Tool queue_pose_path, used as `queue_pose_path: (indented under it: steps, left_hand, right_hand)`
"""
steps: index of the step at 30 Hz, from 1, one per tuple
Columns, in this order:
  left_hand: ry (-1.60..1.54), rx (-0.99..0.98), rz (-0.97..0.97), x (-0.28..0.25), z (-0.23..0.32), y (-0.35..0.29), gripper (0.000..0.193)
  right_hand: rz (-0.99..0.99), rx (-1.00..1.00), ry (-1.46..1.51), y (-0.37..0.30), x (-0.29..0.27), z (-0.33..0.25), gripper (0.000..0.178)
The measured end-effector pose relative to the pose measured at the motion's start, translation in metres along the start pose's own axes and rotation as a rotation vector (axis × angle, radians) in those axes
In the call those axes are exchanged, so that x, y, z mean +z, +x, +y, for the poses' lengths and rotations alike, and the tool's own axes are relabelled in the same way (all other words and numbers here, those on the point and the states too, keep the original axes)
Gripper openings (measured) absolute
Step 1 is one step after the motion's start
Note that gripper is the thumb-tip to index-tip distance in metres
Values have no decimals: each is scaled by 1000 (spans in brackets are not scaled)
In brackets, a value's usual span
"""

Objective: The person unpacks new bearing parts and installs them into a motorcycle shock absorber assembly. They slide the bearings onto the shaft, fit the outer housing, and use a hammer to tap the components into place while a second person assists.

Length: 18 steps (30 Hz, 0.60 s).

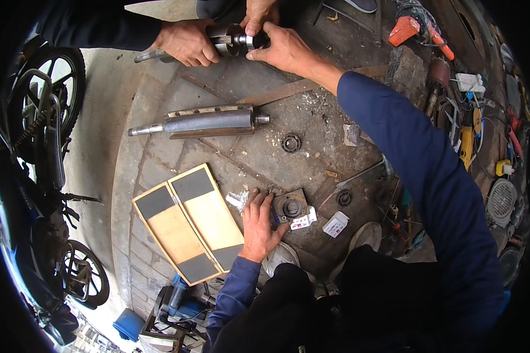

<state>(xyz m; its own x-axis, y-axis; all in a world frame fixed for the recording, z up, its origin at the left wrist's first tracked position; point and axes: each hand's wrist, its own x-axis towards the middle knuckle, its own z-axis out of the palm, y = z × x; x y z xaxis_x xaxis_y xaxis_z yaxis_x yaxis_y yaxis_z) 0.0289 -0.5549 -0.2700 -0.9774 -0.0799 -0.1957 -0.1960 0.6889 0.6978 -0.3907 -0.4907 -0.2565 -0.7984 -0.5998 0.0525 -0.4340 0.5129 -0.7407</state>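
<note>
My right hand [285,50] reaches far forward, its thumb and fingers closed round a shiny metal ring [250,42] at the end of a steel shaft [222,40]. Another person's hand [188,42] grips that shaft from the left, and a second hand [260,13] touches it near the ring. Low in the middle, my left hand [259,226] lies with fingers stretched out beside a square metal housing [300,199] that has a round bore. A small crumpled clear wrapper [237,199] is by its fingertips. White-and-red small boxes [335,225] lie right of the housing.
A second bladed roller [209,122] lies across the paving. Nearer are a ball bearing [291,143], a smaller bearing [344,197], a hammer [359,175] and an opened wooden case [176,229]. Tools crowd the right, including an orange power tool [404,29]; a motorbike [26,176] stands left.
</note>
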Motion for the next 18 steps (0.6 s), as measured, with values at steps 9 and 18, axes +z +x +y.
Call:
queue_pose_path:
  steps: [9, 18]
  left_hand:
    - [51, 28, 16, 5, 1, -1, 85]
    - [88, 38, 1, 6, 5, -2, 85]
  right_hand:
    - [81, -118, -45, -20, -38, -41, 58]
    - [390, -384, 19, -33, -87, -110, 48]
